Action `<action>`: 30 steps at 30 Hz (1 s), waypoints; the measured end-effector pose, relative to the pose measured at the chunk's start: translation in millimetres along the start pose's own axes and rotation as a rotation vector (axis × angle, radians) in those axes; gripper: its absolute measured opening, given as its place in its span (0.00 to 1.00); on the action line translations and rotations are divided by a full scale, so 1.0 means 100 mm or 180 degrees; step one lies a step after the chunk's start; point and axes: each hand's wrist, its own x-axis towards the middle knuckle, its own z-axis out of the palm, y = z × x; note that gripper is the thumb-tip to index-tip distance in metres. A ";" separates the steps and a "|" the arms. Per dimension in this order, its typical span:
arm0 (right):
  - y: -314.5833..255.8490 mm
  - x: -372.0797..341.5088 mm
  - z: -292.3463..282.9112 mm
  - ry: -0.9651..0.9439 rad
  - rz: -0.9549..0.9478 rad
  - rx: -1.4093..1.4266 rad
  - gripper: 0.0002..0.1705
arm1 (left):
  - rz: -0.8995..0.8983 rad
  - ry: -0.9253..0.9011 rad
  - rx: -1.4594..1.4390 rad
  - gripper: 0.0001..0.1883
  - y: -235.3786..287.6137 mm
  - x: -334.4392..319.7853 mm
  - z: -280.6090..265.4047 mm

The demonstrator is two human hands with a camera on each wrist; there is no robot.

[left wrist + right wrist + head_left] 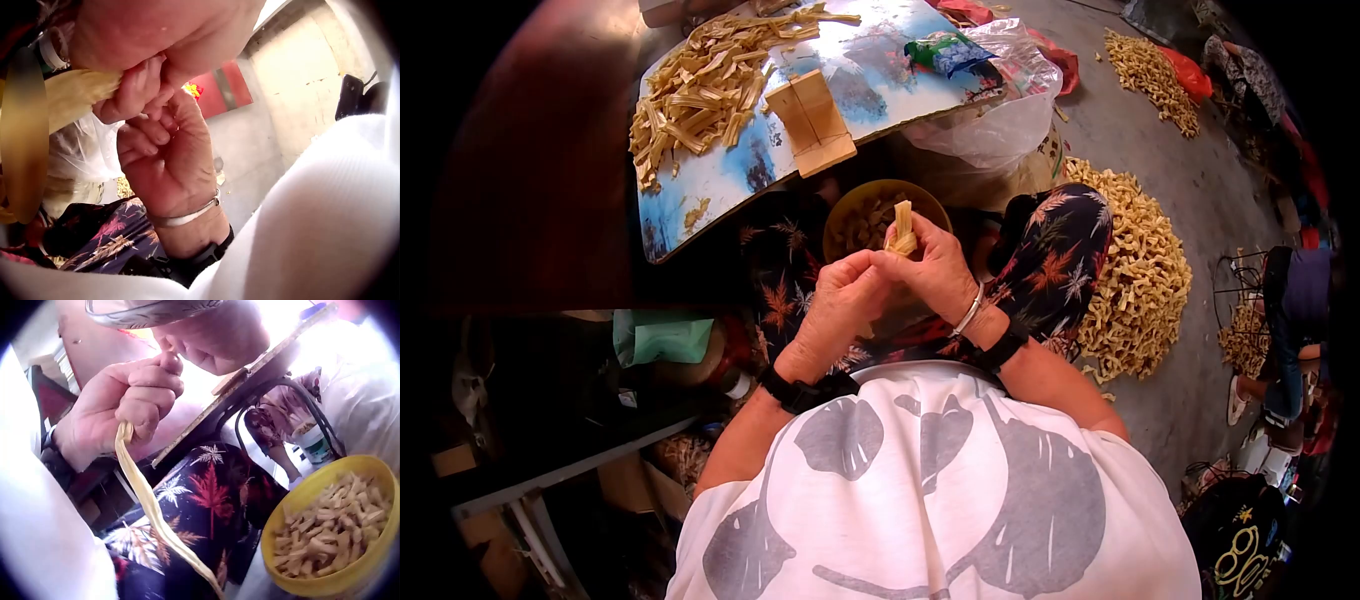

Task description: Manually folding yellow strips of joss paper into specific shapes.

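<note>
Both hands meet in front of the lap, fingertips close together. My right hand, with a silver bangle at its wrist, grips a short bundle of pale yellow strips that stands up from its fingers. My left hand is beside it, thumb and fingertips drawn together against the right hand's fingers. From the curled lower fingers of the left hand hangs a long, limp, pale yellow strip. Below the hands stands a yellow bucket holding many short pale pieces.
A blue-and-white board ahead carries a heap of loose strips and a small wooden stand. Right of the knee, a big pile of short knotted pieces covers the floor, with another pile farther off. A clear plastic bag hangs near the board.
</note>
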 end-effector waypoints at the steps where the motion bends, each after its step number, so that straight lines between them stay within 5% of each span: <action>1: -0.02 0.02 0.00 0.0138 -0.0022 -0.0169 0.14 | -0.0051 -0.0105 -0.0033 0.09 0.02 -0.02 -0.01; 4: -0.01 0.14 -0.10 0.0131 0.0626 0.0564 0.12 | 0.0001 -0.0065 0.0058 0.09 0.05 -0.09 -0.03; 10: -0.24 0.17 -0.08 -0.0588 0.1102 0.1474 0.07 | -0.0025 0.0064 -0.0121 0.09 0.09 -0.06 -0.05; 13: -0.22 0.17 -0.04 -0.0396 0.0997 0.1682 0.06 | 0.0270 0.0171 0.0079 0.09 0.07 -0.02 -0.03; 23: -0.29 0.50 -0.08 -0.0475 0.0840 0.0836 0.08 | 0.0527 0.0314 0.0852 0.10 0.38 0.03 -0.27; 27: -0.53 0.99 0.01 -0.0466 0.0136 0.0588 0.14 | 0.1587 0.0927 0.2367 0.07 0.80 0.35 -0.56; 30: -0.46 1.41 0.11 0.0099 -0.0978 -0.0701 0.11 | 0.2535 0.1369 0.3179 0.03 1.08 0.68 -0.74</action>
